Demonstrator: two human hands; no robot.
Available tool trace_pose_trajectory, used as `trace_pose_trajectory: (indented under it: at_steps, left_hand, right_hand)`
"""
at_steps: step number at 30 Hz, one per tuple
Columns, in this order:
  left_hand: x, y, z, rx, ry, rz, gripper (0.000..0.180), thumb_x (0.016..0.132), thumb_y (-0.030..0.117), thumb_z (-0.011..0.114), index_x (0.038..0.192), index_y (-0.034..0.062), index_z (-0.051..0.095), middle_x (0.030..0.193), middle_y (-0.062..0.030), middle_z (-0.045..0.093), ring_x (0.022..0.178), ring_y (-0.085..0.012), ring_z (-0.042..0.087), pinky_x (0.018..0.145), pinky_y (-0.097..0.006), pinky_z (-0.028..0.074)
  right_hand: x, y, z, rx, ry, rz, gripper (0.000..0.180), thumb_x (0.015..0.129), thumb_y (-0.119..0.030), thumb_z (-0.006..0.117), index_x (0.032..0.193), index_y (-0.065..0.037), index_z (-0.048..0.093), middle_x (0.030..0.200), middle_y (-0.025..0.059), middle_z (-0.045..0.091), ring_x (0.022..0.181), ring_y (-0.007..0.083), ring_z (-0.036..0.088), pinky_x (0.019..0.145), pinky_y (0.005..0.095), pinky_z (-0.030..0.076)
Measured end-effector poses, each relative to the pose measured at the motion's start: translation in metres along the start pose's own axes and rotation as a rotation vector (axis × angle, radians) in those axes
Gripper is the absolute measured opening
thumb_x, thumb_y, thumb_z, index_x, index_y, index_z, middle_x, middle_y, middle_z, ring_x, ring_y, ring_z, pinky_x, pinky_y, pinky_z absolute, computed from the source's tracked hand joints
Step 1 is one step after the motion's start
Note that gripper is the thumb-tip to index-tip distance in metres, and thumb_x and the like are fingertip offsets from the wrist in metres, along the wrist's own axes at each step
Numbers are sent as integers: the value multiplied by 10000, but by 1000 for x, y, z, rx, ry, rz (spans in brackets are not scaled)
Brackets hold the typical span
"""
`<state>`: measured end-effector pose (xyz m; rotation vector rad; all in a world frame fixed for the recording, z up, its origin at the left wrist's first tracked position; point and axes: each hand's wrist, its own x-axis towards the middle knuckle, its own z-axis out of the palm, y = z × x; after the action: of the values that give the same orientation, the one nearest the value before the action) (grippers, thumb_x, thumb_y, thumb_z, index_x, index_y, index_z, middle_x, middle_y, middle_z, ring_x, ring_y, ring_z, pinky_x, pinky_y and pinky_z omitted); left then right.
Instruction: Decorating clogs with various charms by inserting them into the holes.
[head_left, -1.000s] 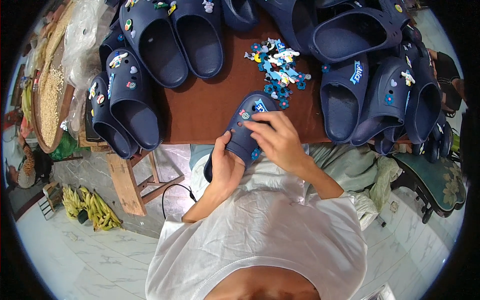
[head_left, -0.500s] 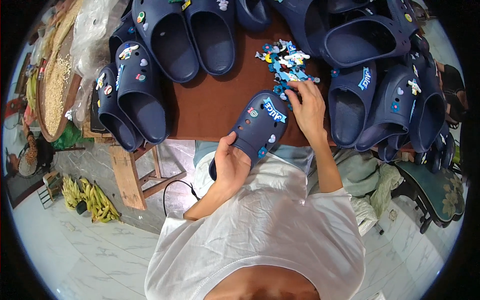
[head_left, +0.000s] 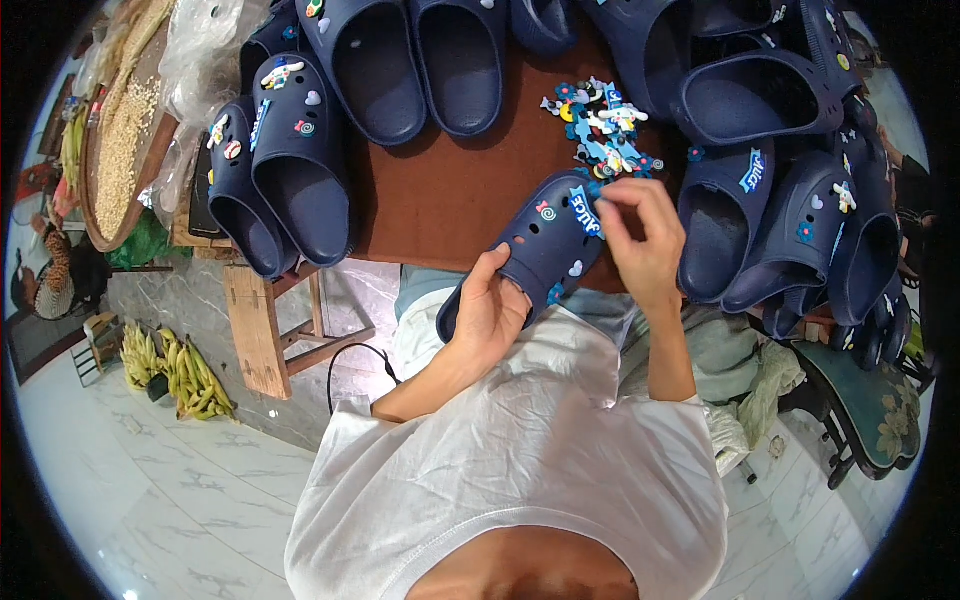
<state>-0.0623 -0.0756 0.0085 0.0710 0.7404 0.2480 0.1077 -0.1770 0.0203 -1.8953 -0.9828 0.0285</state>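
My left hand [head_left: 492,305] is wrapped round a navy clog [head_left: 550,250], its thumb on the strap side and fingers inside the opening. The clog tilts with its toe up and to the right. On its upper sit a blue lettered banner charm, a pink and white swirl candy charm, a pale heart and a blue flower. By the toe, my right hand [head_left: 645,240] pinches a small blue shoe charm [head_left: 596,190], partly hidden by the fingertips. Just beyond the toe lies a loose pile of colourful charms [head_left: 610,130] on the brown tabletop [head_left: 400,215].
Several navy clogs [head_left: 305,190] with charms stand at the left, and more clogs [head_left: 725,235] are stacked at the right. A wooden stool [head_left: 255,335] is below the table. Bananas [head_left: 190,380] lie on the floor; a tray of grain [head_left: 120,160] is at far left.
My right hand has come away from the charm pile to the clog's toe with a small blue charm. The whole view has shifted slightly; my left hand still holds the clog.
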Motion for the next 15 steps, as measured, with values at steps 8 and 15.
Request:
trace_pose_trajectory:
  at_steps: [8,15]
  left_hand:
    - [2,-5,-5,76,-12,-9,383,1002,229,531,1298,-8,471,1297,-133,592,1203,-242,590,1079,-429,456]
    - [-1,-2,1,52,2,-53,521,999,371,595,1332,-5,455,1283,-137,592,1178,-228,606,1062,-415,474]
  right_hand:
    - [-9,-22,17,-109,-268,-295,197,757,-64,739,950,-71,700,972,72,668,932,254,656,798,377,505]
    - [-8,-27,11,-166,-385,-405,222,774,-91,656,990,-63,697,1009,65,668,994,258,648,844,397,502]
